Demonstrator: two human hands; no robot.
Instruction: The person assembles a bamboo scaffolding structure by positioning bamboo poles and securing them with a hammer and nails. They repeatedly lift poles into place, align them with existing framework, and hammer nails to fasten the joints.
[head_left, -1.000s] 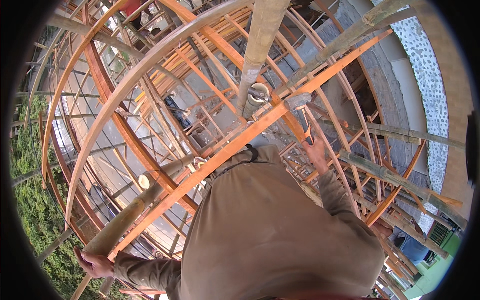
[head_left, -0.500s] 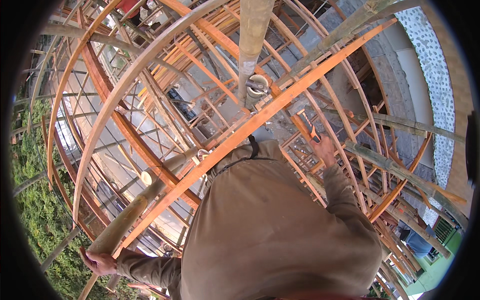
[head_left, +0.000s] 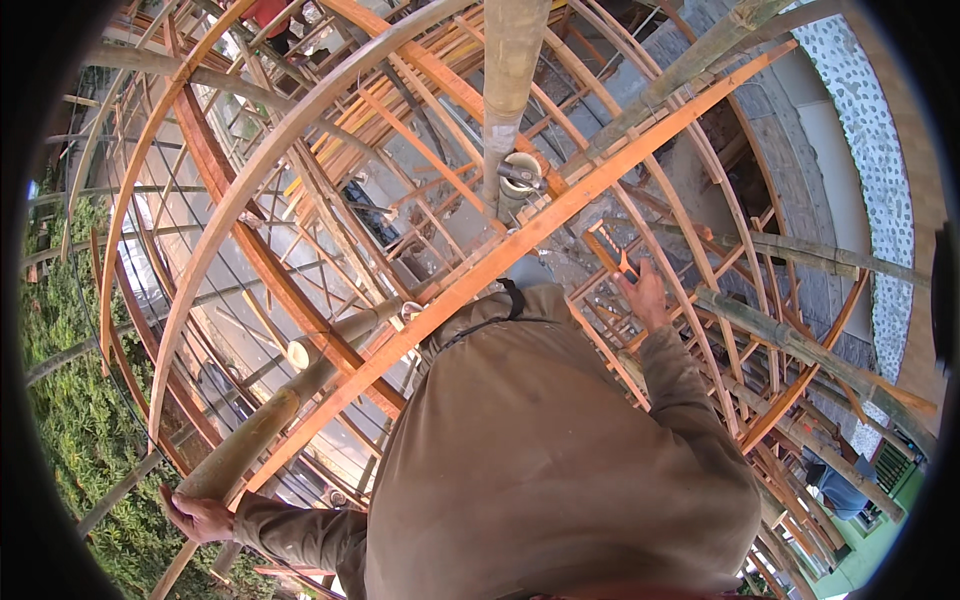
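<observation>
Open-fingered, the left hand (head_left: 200,518) lies against a bamboo pole's (head_left: 245,445) near end, apparently for balance. The right hand (head_left: 648,300) wraps a hammer's (head_left: 625,264) orange-and-black handle, seemingly kept clear of the long orange beam (head_left: 600,181). Around them: greenery (head_left: 70,345) left, curved timber ribs (head_left: 190,290), a pale-green wall (head_left: 880,548) lower right.

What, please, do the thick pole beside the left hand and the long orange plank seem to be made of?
The thick pole looks like bamboo, smooth and dull: round, with a node ring. The long plank is probably sawn timber, flat and sharp-edged; whether it is stained is hard to tell.
</observation>
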